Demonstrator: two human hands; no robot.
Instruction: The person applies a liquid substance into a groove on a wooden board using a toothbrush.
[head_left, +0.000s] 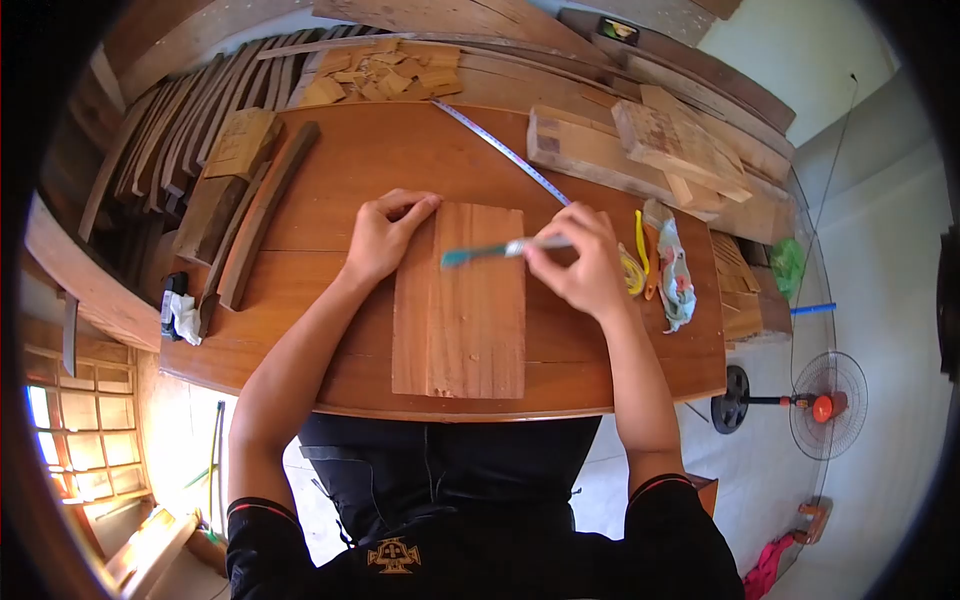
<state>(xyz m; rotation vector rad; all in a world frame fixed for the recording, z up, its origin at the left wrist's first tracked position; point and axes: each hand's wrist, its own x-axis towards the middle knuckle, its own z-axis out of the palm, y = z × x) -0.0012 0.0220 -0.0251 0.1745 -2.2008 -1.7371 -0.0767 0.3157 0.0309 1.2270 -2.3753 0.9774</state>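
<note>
A rectangular wooden board [460, 320] lies flat on the brown table [350, 150], its near end close to the table's front edge. My left hand [388, 235] rests at the board's upper left corner, thumb and fingers closed together along its edge. In my right hand [580, 262] is a thin brush [515, 247], its light handle between thumb and fingers. The brush's green end points left and lies over the upper part of the board, slightly blurred. Whether it touches the wood I cannot tell.
A measuring tape [500, 150] lies slanted beyond the board. Dark wood strips [268, 215] sit at the left, near a black object [174, 300] with white tissue. Wood chips [385, 75] and thick planks [600, 155] are at the back. A crumpled plastic bag [676, 280] lies at the right.
</note>
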